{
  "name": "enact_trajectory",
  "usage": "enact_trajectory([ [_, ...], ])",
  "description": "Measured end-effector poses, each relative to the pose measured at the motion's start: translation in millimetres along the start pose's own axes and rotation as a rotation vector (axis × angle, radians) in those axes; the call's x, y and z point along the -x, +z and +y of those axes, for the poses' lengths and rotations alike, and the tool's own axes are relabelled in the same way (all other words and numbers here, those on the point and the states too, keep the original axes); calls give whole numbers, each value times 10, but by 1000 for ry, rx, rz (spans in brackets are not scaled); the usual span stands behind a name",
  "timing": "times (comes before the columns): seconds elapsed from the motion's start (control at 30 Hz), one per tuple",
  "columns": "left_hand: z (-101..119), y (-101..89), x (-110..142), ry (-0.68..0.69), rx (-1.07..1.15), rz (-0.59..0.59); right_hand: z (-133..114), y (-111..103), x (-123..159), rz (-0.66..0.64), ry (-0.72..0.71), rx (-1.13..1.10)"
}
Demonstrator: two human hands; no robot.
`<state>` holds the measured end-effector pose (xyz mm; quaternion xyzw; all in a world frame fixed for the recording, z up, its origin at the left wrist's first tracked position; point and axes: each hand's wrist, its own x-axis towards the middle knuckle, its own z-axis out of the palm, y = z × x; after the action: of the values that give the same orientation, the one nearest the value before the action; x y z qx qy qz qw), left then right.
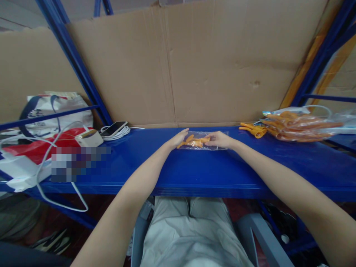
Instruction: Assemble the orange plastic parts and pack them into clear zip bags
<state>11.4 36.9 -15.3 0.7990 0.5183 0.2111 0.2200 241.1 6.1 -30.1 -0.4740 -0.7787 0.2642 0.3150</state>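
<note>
A clear plastic bag (215, 147) lies flat on the blue shelf top, with several orange plastic pieces (196, 141) inside it. My left hand (177, 139) rests against the bag's left end, its fingers stretched out toward the back and close to the orange pieces. From the right, my right hand (219, 139) reaches over the bag. Its fingers are bent together on the plastic at the right end of the orange pieces. Whether those fingertips also grip a piece through the plastic is too small to tell.
Loose orange pieces (254, 130) lie at the back right beside a pile of filled clear bags (300, 126). To the left are a phone (115, 128) on a coiled white cable, a white charger (89, 138), a red bag (30, 148) and a power strip (20, 181). Cardboard (211, 66) walls the back.
</note>
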Motion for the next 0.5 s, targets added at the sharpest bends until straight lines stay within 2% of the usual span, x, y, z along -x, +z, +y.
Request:
enact_trajectory([
  [0.07,3,-6,-2,-30,27,36,-24,-3,15,-46,-4,-42],
  [0.13,6,-8,3,-40,43,47,-44,-7,19,-34,-11,-29],
  [0.33,33,43,5,-27,131,-18,-10,76,-75,175,8,133],
  [0.4,43,67,-11,-31,163,-24,17,123,-108,196,21,88],
  [0.5,51,83,-31,-38,166,-26,53,178,-129,159,19,-95],
])
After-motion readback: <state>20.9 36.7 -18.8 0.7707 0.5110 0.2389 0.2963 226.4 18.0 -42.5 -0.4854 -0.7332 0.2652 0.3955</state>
